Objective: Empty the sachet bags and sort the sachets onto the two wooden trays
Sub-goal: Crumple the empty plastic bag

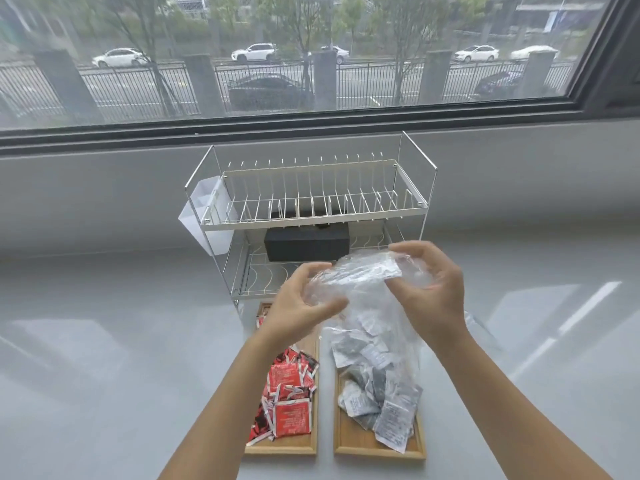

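- Red sachets (287,400) already fill the left wooden tray (281,448); grey sachets (377,393) heap on the right wooden tray (381,451) beside it.
- Above the right wooden tray, left hand (301,306) and right hand (433,289) each pinch the clear bag (363,289).
- The bag looks nearly emptied; the task seems close to done.

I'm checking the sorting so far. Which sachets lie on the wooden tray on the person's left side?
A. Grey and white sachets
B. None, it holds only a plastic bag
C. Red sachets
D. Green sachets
C: the left wooden tray holds a pile of red sachets, while the grey and white sachets lie on the right wooden tray.
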